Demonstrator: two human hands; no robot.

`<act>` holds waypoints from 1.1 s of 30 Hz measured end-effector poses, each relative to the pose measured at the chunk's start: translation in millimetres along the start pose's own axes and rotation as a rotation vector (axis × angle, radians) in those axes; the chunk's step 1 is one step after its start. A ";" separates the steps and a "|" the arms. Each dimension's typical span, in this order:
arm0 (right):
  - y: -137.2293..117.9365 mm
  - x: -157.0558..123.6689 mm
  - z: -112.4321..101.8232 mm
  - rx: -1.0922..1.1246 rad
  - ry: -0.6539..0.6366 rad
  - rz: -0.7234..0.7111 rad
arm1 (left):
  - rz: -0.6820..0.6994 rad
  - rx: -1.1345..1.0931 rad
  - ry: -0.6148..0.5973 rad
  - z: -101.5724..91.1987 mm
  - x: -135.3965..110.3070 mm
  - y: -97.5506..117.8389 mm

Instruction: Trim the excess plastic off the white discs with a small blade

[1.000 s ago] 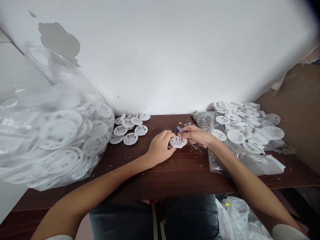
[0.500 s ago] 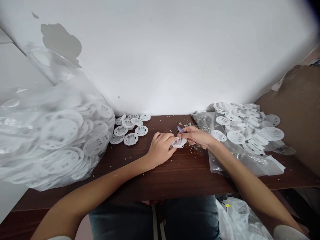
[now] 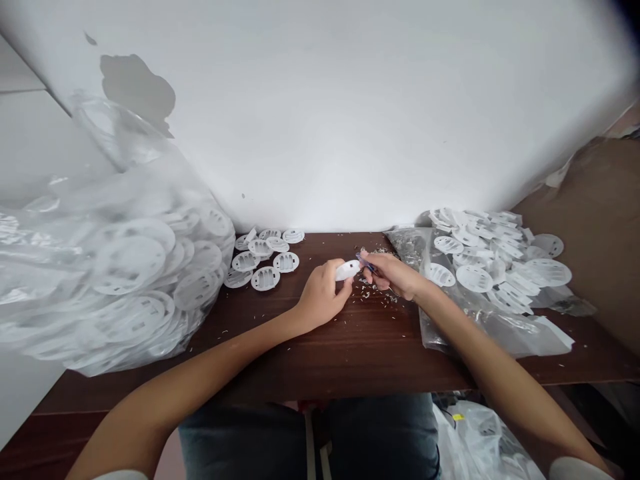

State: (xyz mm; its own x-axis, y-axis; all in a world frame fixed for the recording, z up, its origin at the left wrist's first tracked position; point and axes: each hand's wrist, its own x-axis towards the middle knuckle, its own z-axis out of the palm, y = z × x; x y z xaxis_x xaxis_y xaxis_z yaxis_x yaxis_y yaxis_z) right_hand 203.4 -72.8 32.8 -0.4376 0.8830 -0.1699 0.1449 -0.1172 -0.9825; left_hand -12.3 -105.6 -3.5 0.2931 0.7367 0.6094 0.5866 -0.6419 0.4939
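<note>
My left hand grips a white slotted plastic disc, which shows nearly edge-on above the dark wooden table. My right hand pinches a small blade-like tool with a blue-purple handle. Its tip is at the disc's rim, though the fingers partly hide the contact. Fine white and dark shavings lie scattered on the table below both hands.
A large clear bag of white discs bulges at the left. Several loose discs lie beyond my left hand. On the right, more discs rest on a flattened plastic bag. Brown cardboard stands further right, and a white bag sits below the table.
The disc has turned from nearly flat to nearly edge-on in my left hand and sits slightly higher. The tool stays in my right hand at its rim.
</note>
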 end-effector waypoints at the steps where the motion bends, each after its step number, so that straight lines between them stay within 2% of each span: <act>1: -1.7 -0.8 2.8 -0.018 0.024 -0.029 | -0.074 -0.065 0.023 0.4 1.0 -1.7; 3: -4.6 -2.8 8.1 -0.150 0.098 -0.122 | -0.209 -0.209 0.078 1.2 3.5 -5.3; 6: -6.4 -6.4 15.1 -0.522 0.219 -0.350 | -0.344 -0.418 0.141 2.3 7.4 -9.9; 8: -5.6 -8.3 18.8 -0.740 0.246 -0.462 | -0.408 -0.530 0.139 2.7 9.3 -11.7; 13: 0.0 -9.7 22.8 -1.039 0.288 -0.460 | -0.445 -0.596 0.144 3.7 10.3 -15.6; 19: 4.0 -8.7 24.1 -1.088 0.289 -0.471 | -0.433 -0.573 0.169 6.1 9.3 -20.4; 26: 2.9 -7.8 25.9 -1.000 0.251 -0.510 | -0.405 -0.588 0.170 4.5 9.8 -17.0; 33: 2.0 -7.4 27.7 -1.033 0.283 -0.507 | -0.417 -0.658 0.154 5.4 10.7 -17.2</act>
State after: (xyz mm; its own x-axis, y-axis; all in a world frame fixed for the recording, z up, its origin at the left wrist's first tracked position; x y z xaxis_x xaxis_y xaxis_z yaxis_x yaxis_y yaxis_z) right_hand 182.4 -92.1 30.0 -0.4583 0.8073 0.3718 0.7164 0.5831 -0.3831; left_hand -15.2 -85.5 -8.9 0.0115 0.9373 0.3483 0.0447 -0.3485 0.9363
